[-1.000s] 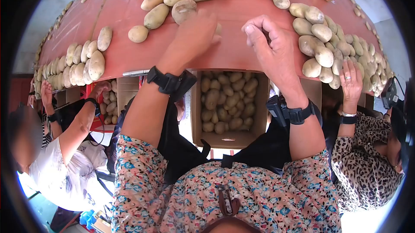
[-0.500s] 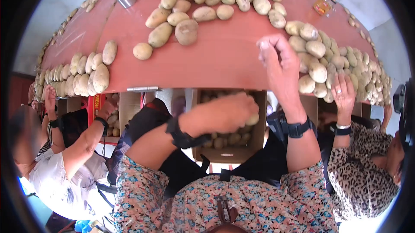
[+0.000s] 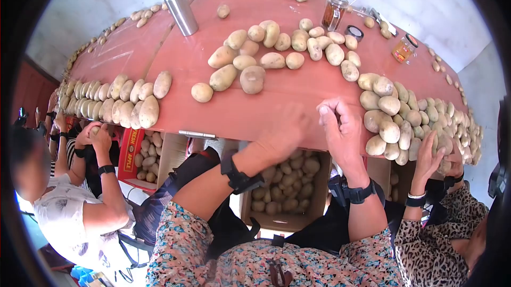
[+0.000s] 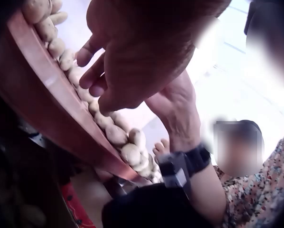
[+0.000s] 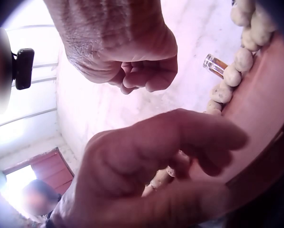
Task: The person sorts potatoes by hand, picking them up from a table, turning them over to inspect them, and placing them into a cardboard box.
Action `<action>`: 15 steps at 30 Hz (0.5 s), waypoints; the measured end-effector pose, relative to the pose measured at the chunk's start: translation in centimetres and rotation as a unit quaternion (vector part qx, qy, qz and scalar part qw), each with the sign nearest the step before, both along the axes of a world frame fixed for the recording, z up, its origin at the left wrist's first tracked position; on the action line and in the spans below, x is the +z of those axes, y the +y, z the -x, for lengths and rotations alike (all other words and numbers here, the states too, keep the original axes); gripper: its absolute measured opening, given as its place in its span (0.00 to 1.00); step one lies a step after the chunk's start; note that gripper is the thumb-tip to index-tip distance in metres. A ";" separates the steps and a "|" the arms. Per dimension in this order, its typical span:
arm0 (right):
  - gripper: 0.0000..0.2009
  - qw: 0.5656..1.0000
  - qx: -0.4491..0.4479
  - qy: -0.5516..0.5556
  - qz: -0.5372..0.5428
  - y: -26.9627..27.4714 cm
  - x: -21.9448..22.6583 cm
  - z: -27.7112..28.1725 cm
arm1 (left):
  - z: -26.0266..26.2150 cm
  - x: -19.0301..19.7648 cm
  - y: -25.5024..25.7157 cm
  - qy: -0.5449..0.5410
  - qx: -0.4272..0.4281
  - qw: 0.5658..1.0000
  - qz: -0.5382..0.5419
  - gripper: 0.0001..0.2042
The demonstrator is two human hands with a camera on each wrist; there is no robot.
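My left hand (image 3: 287,130) is blurred over the table's front edge, its fingers relaxed with nothing in them. Beside it, my right hand (image 3: 340,130) hovers at the same edge, fingers loosely curled and empty. In the right wrist view, the left hand (image 5: 146,161) spreads below the curled right hand (image 5: 118,52). Beyond both hands, loose potatoes lie in an arc on the red table (image 3: 298,95); a large brownish potato (image 3: 252,79) and a small round one (image 3: 202,92) are at its near left. Under the edge stands a cardboard box (image 3: 282,223) with many potatoes inside.
Potatoes (image 3: 388,105) are piled to the right and lined in rows (image 3: 122,112) to the left. A steel bottle (image 3: 181,10), glass jars (image 3: 334,13) and a black lid (image 3: 354,32) stand farther back. A silver pen-like stick (image 3: 197,134) lies at the front edge. People sit on both sides.
My left hand carried a potato down over the box, and is now back up at the table edge without it. The right hand stays near its place. The view has tilted up.
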State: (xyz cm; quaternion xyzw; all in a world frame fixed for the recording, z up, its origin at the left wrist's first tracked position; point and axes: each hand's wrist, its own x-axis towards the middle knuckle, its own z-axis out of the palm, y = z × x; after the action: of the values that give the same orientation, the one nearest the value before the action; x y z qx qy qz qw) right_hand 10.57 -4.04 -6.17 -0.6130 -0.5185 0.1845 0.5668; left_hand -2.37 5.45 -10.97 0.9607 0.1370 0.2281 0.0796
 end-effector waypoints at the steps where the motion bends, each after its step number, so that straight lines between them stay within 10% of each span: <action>1: 0.03 1.000 0.001 -0.001 -0.006 0.1 -0.3 0.0 | 0.5 1.0 1.5 0.019 0.044 0.999 -0.008 0.12; 6: 0.03 0.999 0.012 0.039 0.005 0.4 -0.9 0.4 | 1.6 1.9 6.8 -0.049 0.246 0.967 -0.037 0.18; 15: 0.04 1.000 0.014 0.012 0.013 0.6 -1.2 0.5 | 1.6 1.3 8.5 0.047 0.314 0.945 0.074 0.22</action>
State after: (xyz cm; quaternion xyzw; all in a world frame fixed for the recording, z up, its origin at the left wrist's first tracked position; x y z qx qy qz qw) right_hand 10.04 -3.46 -7.41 -0.6107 -0.5181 0.2067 0.5620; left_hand -4.01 13.90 -9.63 0.8701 0.4516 0.1853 0.0678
